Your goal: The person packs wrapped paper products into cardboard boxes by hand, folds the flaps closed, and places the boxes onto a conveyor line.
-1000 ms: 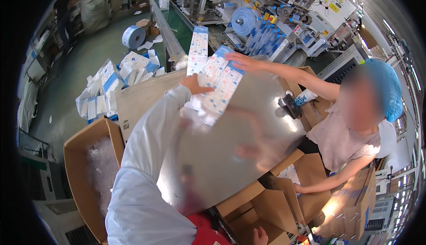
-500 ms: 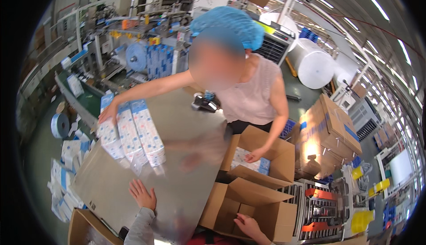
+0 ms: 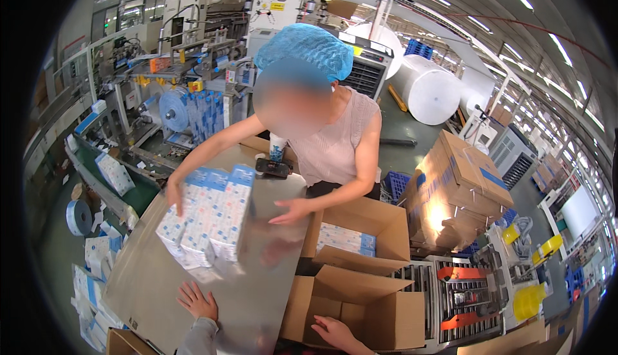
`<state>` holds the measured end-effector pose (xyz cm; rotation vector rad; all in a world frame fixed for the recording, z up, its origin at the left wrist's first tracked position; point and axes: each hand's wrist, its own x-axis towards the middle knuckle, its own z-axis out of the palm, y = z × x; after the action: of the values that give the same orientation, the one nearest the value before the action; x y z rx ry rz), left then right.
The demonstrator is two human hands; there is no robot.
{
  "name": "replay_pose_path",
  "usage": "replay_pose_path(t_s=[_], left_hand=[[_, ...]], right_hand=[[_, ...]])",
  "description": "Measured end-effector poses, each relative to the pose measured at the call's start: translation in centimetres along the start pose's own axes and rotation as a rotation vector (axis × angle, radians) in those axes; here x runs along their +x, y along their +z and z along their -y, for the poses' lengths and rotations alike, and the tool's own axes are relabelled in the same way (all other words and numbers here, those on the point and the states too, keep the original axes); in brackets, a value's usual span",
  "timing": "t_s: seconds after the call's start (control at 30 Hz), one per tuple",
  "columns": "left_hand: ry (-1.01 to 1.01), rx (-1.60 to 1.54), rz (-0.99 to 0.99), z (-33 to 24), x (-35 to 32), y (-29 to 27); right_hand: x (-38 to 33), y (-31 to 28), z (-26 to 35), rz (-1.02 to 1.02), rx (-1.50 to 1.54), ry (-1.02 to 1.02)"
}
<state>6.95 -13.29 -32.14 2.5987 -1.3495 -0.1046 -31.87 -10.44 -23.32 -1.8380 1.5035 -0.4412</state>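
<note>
My left hand (image 3: 198,302) lies on the metal table (image 3: 261,284), fingers spread and holding nothing. A little beyond its fingertips stand three long wrapped packs, white with blue and pink print (image 3: 209,216), side by side. Over the near side of an open cardboard box (image 3: 360,319) reaches my right hand (image 3: 333,332), open with nothing in it. No packs show in the visible part of this box. Across the table a co-worker in a blue hair net (image 3: 306,51) has one hand on the packs' left side and the other held out, palm open, to their right.
A second open box (image 3: 393,233) holds similar packs (image 3: 347,238) beside the co-worker. Right of the boxes runs a roller conveyor (image 3: 463,297). A green belt (image 3: 96,165) carries one pack at the far left. Scattered wrappers and packs (image 3: 96,290) lie left of the table.
The co-worker has drawn the packs together and moved them rightward on the table. The co-worker's other hand has come out of the farther box toward the packs. My hands stay open.
</note>
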Motion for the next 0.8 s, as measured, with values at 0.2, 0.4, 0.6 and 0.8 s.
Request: replay_pose_path(t_s=[0.2, 0.4, 0.6, 0.8], left_hand=[[-0.01, 0.021, 0.022, -0.8, -0.4, -0.2], [-0.065, -0.002, 0.051, -0.5, -0.8, -1.7], [0.054, 0.028, -0.182, 0.6, -0.8, 1.6], [-0.009, -0.541, -0.41, -1.7, 9.6, -3.6]], right_hand=[[0.0, 0.0, 0.1, 0.011, -0.042, -0.023], [-0.4, 0.0, 1.1, 0.008, -0.107, -0.134], [-2.2, 1.2, 0.6, 0.03, 0.006, -0.065], [-2.3, 0.0, 1.5, 0.084, 0.021, 0.005]])
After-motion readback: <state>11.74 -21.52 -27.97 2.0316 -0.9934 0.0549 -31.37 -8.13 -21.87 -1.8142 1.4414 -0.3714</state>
